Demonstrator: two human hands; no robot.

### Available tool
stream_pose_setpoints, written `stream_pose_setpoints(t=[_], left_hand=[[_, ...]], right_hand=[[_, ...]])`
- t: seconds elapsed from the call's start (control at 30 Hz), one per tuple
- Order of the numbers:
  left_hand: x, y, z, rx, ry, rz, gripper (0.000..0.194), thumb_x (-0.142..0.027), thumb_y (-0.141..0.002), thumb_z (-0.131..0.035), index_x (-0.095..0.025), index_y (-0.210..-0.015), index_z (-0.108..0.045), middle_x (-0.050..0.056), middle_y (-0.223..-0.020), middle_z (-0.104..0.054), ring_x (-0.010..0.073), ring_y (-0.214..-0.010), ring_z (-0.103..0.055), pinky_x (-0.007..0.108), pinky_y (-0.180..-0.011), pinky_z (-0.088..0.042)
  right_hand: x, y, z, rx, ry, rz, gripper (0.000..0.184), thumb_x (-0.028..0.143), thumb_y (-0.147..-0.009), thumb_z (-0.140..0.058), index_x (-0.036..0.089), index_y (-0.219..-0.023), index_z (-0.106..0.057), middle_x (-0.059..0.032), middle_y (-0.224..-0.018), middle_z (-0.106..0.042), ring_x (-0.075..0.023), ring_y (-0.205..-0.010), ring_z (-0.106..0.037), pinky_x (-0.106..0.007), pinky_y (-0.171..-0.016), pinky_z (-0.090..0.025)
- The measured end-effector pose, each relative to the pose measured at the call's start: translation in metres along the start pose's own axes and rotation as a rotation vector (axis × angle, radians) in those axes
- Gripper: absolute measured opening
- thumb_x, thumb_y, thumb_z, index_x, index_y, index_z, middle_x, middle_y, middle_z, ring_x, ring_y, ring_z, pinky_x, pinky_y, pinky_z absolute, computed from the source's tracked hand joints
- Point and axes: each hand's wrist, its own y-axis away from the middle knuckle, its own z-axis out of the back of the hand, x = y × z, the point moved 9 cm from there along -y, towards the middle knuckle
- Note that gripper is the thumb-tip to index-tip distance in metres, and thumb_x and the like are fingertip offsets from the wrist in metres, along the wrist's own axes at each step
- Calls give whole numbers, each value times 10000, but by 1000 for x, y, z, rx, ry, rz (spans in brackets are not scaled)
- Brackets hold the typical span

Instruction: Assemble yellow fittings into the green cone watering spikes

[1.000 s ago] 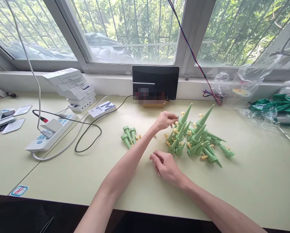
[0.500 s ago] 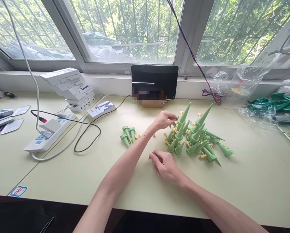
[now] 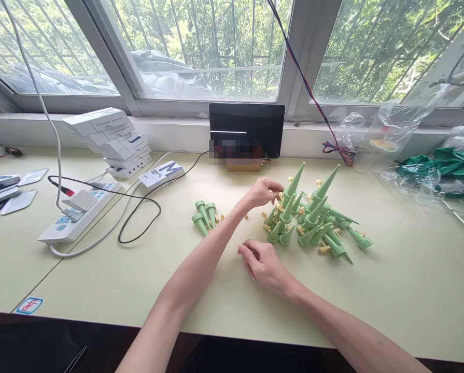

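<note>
My left hand (image 3: 266, 191) reaches to the left edge of a cluster of green plant watering spikes with yellow valves. Its fingertips are closed at the base of a tall green watering spike (image 3: 295, 181), which stands point up; the exact grip is partly hidden. Closer to me, my right hand (image 3: 266, 267) rests on the table with curled fingers, thumb near the index finger. Whatever it may hold is hidden. More spikes (image 3: 335, 243) lie on their sides at the cluster's right. Left of my forearm lie several loose green spikes (image 3: 202, 211) beside small yellow valves (image 3: 222, 217).
A power strip (image 3: 74, 217) with cables and a stack of white boxes (image 3: 113, 137) occupy the left. A dark tablet (image 3: 247, 122) leans at the back near the windows. Clear plastic bags and green plastic (image 3: 441, 168) lie at the far right.
</note>
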Motion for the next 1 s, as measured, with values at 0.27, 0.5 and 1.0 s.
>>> stream_pose_setpoints(t=[0.27, 0.5, 1.0], left_hand=[[-4, 2, 0, 42, -23, -19, 224, -79, -663, -470, -98, -686, -693, 7, -599, -613, 79, -515, -551, 182, -484, -414], [-8, 5, -1, 78, -12, -20, 168, -100, -668, -512, -105, -658, -679, -8, -582, -584, 78, -523, -530, 182, -490, -403], [-2, 3, 2, 48, -76, -35, 206, -144, -704, -552, -117, -766, -746, 10, -645, -626, 87, -579, -505, 171, -494, -395]], right_hand=[[-1, 0, 0, 3, 6, -14, 380, 468, -975, -425, 189, -739, -530, 55, -464, -429, -109, -417, -407, -262, -480, -325], [-2, 1, 0, 6, 0, -7, 357, 437, -977, -427, 191, -736, -519, 54, -471, -428, -107, -425, -400, -256, -474, -310], [5, -2, 2, 5, 38, 9, 370, 408, -971, -426, 205, -663, -445, 49, -482, -438, -110, -461, -406, -258, -512, -312]])
